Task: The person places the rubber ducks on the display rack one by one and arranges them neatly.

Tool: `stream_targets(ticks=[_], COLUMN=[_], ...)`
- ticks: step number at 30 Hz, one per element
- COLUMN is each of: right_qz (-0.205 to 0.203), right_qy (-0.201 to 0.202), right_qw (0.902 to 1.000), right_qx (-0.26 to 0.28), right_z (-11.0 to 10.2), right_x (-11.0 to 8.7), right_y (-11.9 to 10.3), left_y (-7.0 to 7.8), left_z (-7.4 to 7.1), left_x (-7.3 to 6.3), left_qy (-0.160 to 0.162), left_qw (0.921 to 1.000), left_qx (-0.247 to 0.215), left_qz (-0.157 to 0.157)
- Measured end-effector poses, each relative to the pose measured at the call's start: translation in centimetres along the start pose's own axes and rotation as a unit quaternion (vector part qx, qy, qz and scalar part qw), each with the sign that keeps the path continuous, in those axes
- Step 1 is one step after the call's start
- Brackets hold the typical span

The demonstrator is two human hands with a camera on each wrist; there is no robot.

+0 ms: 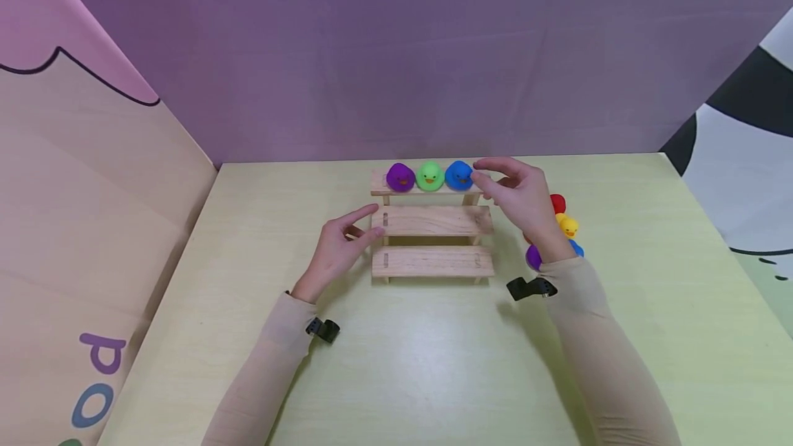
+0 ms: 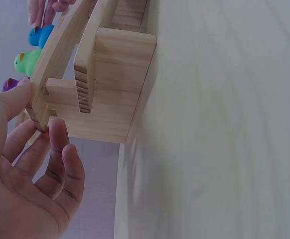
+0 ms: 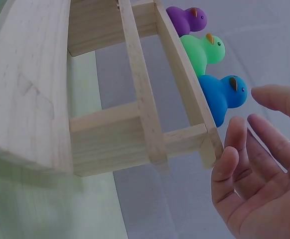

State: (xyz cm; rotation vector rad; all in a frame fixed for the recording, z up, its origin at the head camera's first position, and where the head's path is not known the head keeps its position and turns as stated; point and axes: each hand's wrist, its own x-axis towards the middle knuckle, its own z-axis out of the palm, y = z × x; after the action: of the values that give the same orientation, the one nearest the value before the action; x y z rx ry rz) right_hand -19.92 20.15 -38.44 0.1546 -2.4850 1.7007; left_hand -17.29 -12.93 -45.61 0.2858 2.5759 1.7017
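Observation:
A three-tier wooden stand (image 1: 432, 221) stands on the table. On its top tier sit a purple rubber duck (image 1: 400, 177), a green rubber duck (image 1: 430, 177) and a blue rubber duck (image 1: 459, 176) in a row. My left hand (image 1: 339, 248) pinches the left end of the middle tier, thumb at the front edge and fingers behind it. Beside the blue duck, my right hand (image 1: 522, 199) has its thumb and fingers spread apart with nothing between them. In the right wrist view, a small gap separates the thumb (image 3: 274, 97) from the blue duck's head.
Right of the stand, partly covered by my right wrist, lie more ducks: a red one (image 1: 558, 203), a yellow one (image 1: 568, 226), a purple one (image 1: 533, 257) and a blue one (image 1: 577, 248). A purple backdrop (image 1: 434, 54) rises behind the table (image 1: 396, 377).

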Motion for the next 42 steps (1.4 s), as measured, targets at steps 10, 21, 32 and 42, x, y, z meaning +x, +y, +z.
stream_targets(ticks=[10,21,32,42], right_qz=[0.013,0.016,0.049,0.066], right_qy=[0.025,0.032,0.043,0.032], right_qw=[0.9994,0.9984,0.9949,0.9939], right_qx=[-0.021,-0.044,-0.077,-0.083], right_z=[-0.9,-3.4,-5.4,-7.2], right_x=[-0.4,-2.1,-3.5,-5.0], right_y=[0.5,2.4,4.0,6.0], left_y=[0.1,0.1,0.1,0.1], left_z=[-0.1,0.2,0.3,0.3], left_x=[0.1,0.4,0.5,0.5], left_qy=[0.000,-0.004,-0.004,-0.006], left_qw=[1.0000,1.0000,1.0000,1.0000], left_qx=[-0.001,-0.004,0.002,-0.001], left_qz=[-0.001,-0.001,0.005,0.007])
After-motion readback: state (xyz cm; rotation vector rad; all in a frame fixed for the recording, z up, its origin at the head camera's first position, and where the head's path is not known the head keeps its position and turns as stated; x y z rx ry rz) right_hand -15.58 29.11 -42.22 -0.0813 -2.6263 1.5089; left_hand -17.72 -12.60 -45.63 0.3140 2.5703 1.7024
